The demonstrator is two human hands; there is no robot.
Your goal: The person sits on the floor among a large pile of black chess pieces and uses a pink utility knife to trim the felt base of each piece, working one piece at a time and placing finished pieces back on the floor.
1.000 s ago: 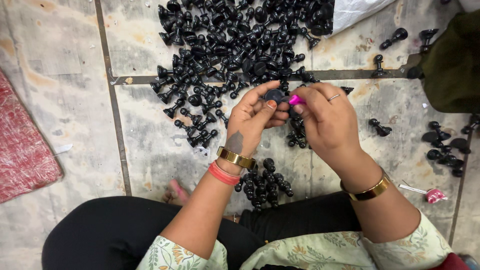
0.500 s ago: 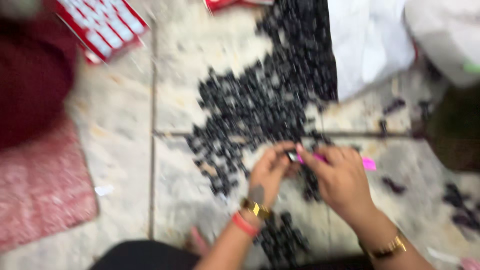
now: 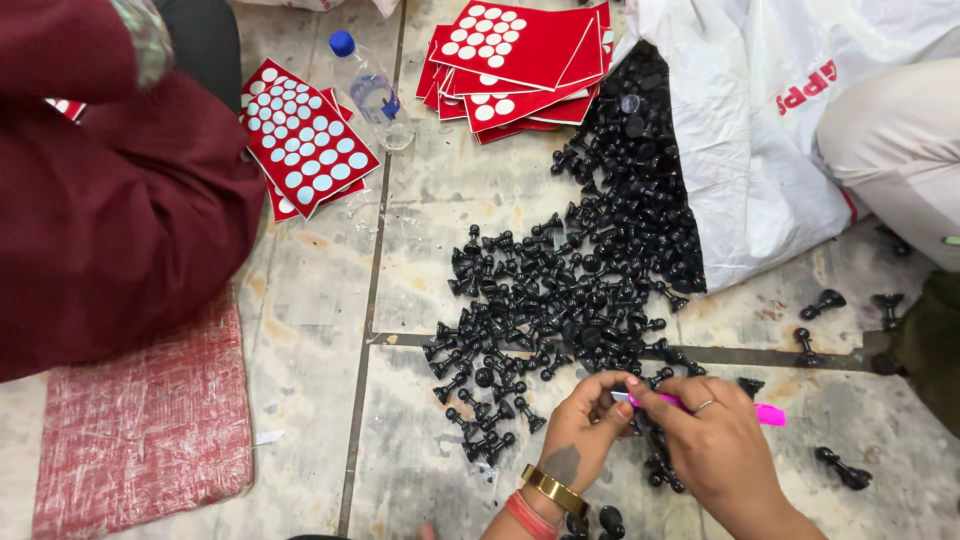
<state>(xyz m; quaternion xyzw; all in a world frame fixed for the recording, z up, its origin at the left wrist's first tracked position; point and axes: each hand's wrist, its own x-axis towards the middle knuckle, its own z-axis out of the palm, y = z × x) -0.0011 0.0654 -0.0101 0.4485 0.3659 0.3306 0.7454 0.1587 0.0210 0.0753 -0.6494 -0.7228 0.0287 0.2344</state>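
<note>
Lower centre of frame: left hand (image 3: 585, 425) and right hand (image 3: 715, 440) meeting fingertip to fingertip, both pinched on a pink strip (image 3: 765, 413) jutting right past the right knuckles. Just above, black chess pieces (image 3: 570, 290) spilling from a white bag (image 3: 760, 130).

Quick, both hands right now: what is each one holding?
Left hand: fingers pinched at the tip of the pink tool; any small piece there can't be told.
Right hand: closed on the pink tool.

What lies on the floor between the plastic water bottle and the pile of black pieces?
Head view: bare tiled floor separates water bottle from black pieces.
</note>
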